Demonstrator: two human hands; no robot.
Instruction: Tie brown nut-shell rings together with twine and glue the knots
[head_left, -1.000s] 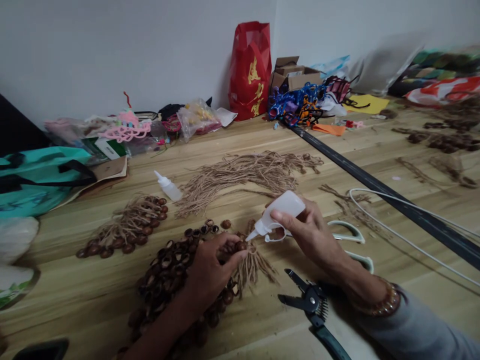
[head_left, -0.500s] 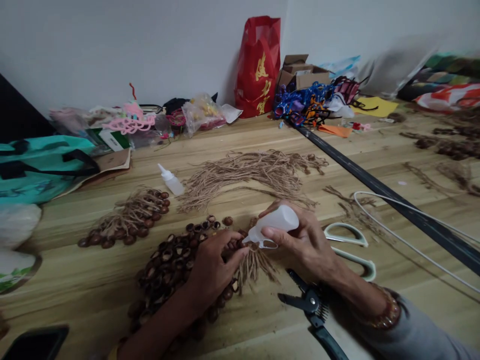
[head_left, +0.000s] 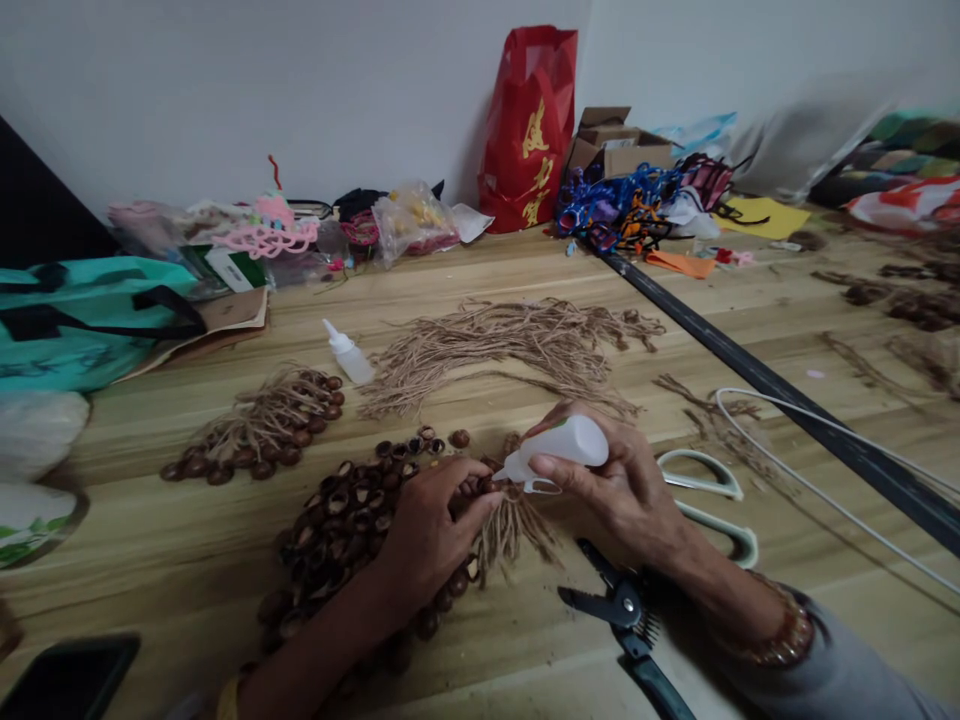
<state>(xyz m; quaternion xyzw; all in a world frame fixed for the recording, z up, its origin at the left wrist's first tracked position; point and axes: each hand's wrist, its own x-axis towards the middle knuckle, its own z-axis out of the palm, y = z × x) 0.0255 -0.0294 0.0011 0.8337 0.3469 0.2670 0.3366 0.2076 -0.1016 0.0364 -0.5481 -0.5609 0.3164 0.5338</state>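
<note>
My right hand [head_left: 615, 490] grips a small white squeeze bottle [head_left: 564, 447], lying almost level with its nozzle pointing left. The nozzle tip touches a brown nut shell [head_left: 480, 487] pinched in the fingers of my left hand [head_left: 427, 530]. Short jute strings [head_left: 510, 525] hang down from that shell onto the wooden table [head_left: 480, 290]. Under my left hand lies a heap of brown shell halves [head_left: 337, 520].
A second small glue bottle [head_left: 346, 353] lies beyond, next to a long bundle of jute cords [head_left: 510, 345]. A pile of strung shells [head_left: 262, 430] sits left. White scissors [head_left: 709, 500] and black pliers [head_left: 622, 610] lie by my right wrist. Bags and boxes line the wall.
My right hand lowered the bottle from a steep tilt to nearly level and brought its nozzle to the shell. My left hand stayed on the shell.
</note>
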